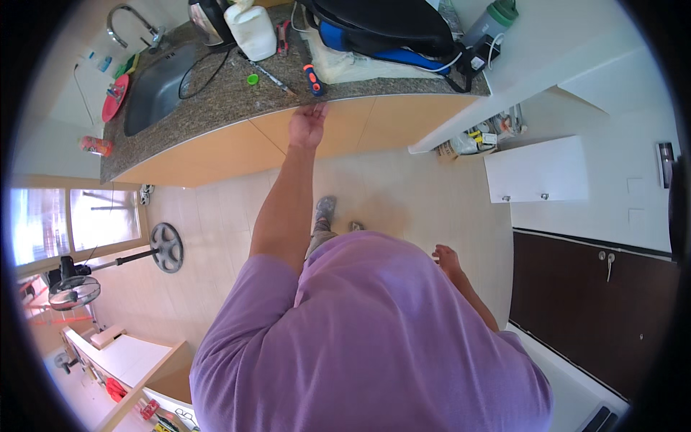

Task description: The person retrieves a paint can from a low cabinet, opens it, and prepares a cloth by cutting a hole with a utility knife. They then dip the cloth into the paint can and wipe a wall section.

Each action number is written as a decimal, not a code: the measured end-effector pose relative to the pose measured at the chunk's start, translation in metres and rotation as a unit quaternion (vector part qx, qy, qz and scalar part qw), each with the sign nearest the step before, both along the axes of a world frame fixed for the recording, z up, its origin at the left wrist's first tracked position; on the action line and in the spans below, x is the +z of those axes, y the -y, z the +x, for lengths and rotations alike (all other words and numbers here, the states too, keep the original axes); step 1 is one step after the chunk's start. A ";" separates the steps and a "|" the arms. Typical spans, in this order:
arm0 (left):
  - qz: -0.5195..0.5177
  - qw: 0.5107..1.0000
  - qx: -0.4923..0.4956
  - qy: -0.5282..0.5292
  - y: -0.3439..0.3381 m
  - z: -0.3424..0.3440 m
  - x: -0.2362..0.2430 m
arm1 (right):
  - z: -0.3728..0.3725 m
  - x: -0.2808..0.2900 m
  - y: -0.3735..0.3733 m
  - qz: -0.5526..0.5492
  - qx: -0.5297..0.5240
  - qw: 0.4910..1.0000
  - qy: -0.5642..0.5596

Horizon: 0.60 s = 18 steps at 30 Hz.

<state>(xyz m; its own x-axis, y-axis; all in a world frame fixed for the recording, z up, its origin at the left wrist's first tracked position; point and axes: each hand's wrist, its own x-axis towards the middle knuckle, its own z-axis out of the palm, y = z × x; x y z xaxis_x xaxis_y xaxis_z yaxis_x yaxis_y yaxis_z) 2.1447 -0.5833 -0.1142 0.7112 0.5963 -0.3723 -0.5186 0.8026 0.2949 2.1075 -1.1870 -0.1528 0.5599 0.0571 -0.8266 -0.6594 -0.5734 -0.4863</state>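
Observation:
My left arm reaches forward to the kitchen counter. My left hand [307,126] is at the top of a light wood cabinet door [345,129], just under the stone countertop [216,108]. Its fingers stretch toward the counter's edge and seem to touch it or the door top; the fingertips are partly hidden. Just above the hand, an orange and dark blue handled tool [314,81] lies on the countertop. Low at my right side hangs my right hand [448,259], fingers loosely bent and apart, with nothing visible in it.
On the counter are a sink [158,90], a kettle [209,21], a white jug [252,32], a green cap [253,79], a brush-like tool [266,72] and a black and blue bag [381,32]. A stand fan [74,293] is at left; dark cabinet doors [576,302] are at right.

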 end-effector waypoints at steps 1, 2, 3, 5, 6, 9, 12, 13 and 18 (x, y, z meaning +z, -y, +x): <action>-0.005 1.000 -0.006 0.004 0.008 0.010 0.001 | 0.004 0.006 -0.007 0.004 0.004 1.000 0.011; -0.036 0.999 0.023 -0.021 0.027 0.021 0.010 | 0.006 0.011 -0.005 0.001 0.002 1.000 0.022; -0.023 0.999 0.018 -0.032 0.035 0.021 0.017 | 0.004 0.014 -0.002 -0.001 0.001 0.999 0.032; 0.006 0.998 0.016 -0.057 0.047 0.007 0.027 | -0.003 0.016 0.004 -0.004 -0.006 1.000 0.026; 0.026 0.998 0.006 -0.057 0.050 -0.005 0.024 | -0.003 0.009 0.008 -0.002 -0.005 1.000 0.023; 0.078 0.993 -0.030 -0.081 0.069 -0.056 0.019 | -0.022 -0.020 0.029 0.002 -0.004 1.000 -0.024; 0.108 0.981 -0.084 -0.136 0.099 -0.114 0.029 | -0.048 -0.059 0.064 -0.015 0.031 0.994 -0.100; 0.109 0.977 -0.106 -0.147 0.110 -0.132 0.034 | -0.060 -0.077 0.081 -0.008 0.057 0.993 -0.099; 0.169 0.934 -0.120 -0.290 0.139 -0.177 0.048 | -0.055 -0.092 0.062 -0.040 0.277 0.954 -0.109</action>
<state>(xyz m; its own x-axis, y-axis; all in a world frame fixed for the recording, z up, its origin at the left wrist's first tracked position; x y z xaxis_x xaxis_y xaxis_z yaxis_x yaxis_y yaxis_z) 1.9674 -0.7227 -0.0659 0.5767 0.5985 -0.5560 -0.0098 0.6856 0.7279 2.0526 -1.2491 -0.2445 0.2757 0.2258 -0.9343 -0.3250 -0.8929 -0.3117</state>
